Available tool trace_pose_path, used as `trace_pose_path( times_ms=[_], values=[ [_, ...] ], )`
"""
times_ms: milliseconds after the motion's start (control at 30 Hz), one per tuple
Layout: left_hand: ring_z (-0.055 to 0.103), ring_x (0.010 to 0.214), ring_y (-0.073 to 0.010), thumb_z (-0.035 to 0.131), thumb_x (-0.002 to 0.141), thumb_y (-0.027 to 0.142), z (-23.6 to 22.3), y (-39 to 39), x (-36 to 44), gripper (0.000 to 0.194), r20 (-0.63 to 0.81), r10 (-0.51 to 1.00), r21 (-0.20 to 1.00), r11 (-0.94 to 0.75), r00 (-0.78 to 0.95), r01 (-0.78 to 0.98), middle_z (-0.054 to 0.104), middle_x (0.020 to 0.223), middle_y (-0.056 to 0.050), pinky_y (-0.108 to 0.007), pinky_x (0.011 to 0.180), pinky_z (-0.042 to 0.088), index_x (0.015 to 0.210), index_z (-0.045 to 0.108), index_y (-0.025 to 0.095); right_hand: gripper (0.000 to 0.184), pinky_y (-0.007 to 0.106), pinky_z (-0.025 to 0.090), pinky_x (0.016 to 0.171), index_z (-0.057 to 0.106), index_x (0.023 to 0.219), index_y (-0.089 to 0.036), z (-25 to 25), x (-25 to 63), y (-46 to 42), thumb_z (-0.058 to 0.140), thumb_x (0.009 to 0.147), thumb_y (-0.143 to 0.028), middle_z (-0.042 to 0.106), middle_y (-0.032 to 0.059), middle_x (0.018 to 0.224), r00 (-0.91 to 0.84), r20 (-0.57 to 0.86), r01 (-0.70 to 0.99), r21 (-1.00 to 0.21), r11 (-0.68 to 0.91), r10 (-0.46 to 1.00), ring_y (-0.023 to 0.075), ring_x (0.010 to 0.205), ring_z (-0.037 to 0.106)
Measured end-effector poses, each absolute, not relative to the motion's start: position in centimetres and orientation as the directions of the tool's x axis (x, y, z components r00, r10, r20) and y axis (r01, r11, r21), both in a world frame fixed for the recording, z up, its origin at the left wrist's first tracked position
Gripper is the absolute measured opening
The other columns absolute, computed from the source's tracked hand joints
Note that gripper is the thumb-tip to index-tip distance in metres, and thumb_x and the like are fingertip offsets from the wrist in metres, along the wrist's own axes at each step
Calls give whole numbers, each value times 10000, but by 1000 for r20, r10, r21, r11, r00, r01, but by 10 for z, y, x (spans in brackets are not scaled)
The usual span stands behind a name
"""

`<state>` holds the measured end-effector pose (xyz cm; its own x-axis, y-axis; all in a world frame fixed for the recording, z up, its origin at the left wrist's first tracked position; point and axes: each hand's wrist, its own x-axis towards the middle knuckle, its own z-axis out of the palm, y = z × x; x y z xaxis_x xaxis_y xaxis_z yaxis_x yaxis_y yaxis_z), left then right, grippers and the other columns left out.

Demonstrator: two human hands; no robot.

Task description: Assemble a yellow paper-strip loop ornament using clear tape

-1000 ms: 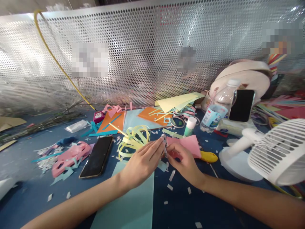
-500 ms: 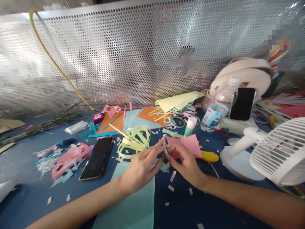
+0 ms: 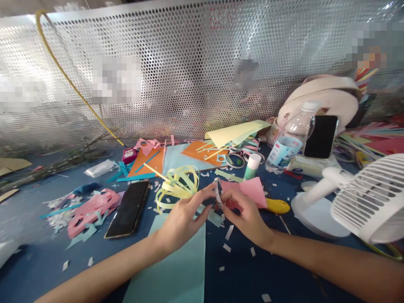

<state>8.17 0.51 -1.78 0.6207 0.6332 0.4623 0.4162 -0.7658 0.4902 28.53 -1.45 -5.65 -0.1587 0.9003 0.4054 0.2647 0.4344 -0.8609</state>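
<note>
My left hand (image 3: pixel 184 219) and my right hand (image 3: pixel 244 212) meet above the blue table, both pinching a small roll of clear tape (image 3: pixel 217 190) held upright between the fingertips. Below the left hand lies a light green paper sheet (image 3: pixel 172 265). Just behind the left hand sits a ball of curled yellow paper strips (image 3: pixel 176 187). A pink paper piece (image 3: pixel 252 190) lies behind the right hand, with a yellow cutter (image 3: pixel 277 206) beside it.
A black phone (image 3: pixel 128 208) lies left of the hands, next to pink cut-outs (image 3: pixel 91 209). A green glue stick (image 3: pixel 251 167), a water bottle (image 3: pixel 285 145), a propped phone (image 3: pixel 320 136) and a white fan (image 3: pixel 362 202) stand to the right. Coloured sheets lie before the perforated metal screen (image 3: pixel 189 75).
My left fingers have curled in closer to the tape roll, and the hands have turned it slightly. Nothing else on the table has moved.
</note>
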Motion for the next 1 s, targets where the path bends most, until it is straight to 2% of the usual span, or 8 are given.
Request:
trace_pose_path(
  times_ms=[133, 267, 333, 500, 600, 700, 800, 1000],
  values=[
    [691, 1103, -171, 530, 966, 134, -18, 6, 78, 254, 503, 589, 390, -808, 633, 442, 580, 1406, -98, -285, 929, 594, 1213, 553, 186, 42, 305, 493, 730, 607, 924, -220, -57, 285, -14, 568, 917, -206, 655, 24, 877, -152, 405, 276, -859, 432, 902, 181, 796, 611],
    [636, 1189, -178, 554, 943, 69, -16, 7, 73, 375, 599, 375, 152, -921, 708, 359, 650, 1302, -124, -300, 1007, 550, 1313, 511, 118, 52, 308, 497, 748, 609, 936, -221, -58, 285, -14, 571, 939, -258, 658, 21, 884, -161, 391, 246, -874, 420, 906, 178, 807, 620],
    [626, 1193, -184, 570, 929, 50, -14, 7, 72, 390, 607, 322, 116, -941, 727, 319, 661, 1275, -129, -313, 1033, 529, 1312, 514, 95, 73, 306, 497, 757, 608, 956, -225, -58, 285, -13, 573, 948, -289, 659, 19, 901, -161, 382, 238, -880, 411, 910, 175, 822, 624],
    [683, 934, -150, 649, 906, 99, -7, 3, 75, 304, 657, 390, 220, -917, 645, 332, 714, 1017, -56, -276, 862, 564, 1194, 561, 138, 44, 301, 488, 754, 609, 949, -235, -58, 285, -13, 572, 951, -258, 663, 8, 892, -171, 422, 281, -845, 455, 890, 168, 829, 626],
    [660, 913, -162, 627, 933, 160, -6, 4, 76, 239, 618, 446, 234, -890, 647, 391, 673, 1005, -60, -290, 807, 562, 1157, 544, 158, 53, 312, 473, 753, 614, 955, -246, -58, 284, -15, 580, 939, -208, 673, 3, 880, -199, 501, 340, -771, 539, 842, 170, 822, 626],
    [648, 909, -202, 557, 978, 262, -7, 5, 77, 192, 524, 484, 114, -856, 701, 505, 625, 1019, -93, -320, 729, 567, 1126, 520, 147, 84, 339, 463, 765, 615, 964, -248, -57, 284, -18, 584, 926, -180, 685, 14, 889, -227, 534, 396, -714, 578, 815, 191, 845, 629],
    [636, 806, -201, 508, 999, 335, -6, 7, 78, 201, 453, 476, 1, -846, 754, 533, 610, 936, -77, -323, 651, 548, 1047, 522, 140, 84, 351, 458, 760, 618, 951, -249, -57, 283, -19, 583, 923, -178, 688, 20, 885, -252, 537, 409, -695, 591, 805, 202, 846, 628],
    [605, 755, -172, 456, 1001, 153, -2, 7, 74, 132, 453, 360, -151, -871, 816, 468, 632, 856, -43, -314, 675, 493, 950, 577, 160, 133, 363, 463, 778, 631, 998, -254, -55, 283, -19, 562, 922, -169, 693, 24, 886, -276, 531, 389, -701, 598, 801, 207, 840, 618]
  ],
)
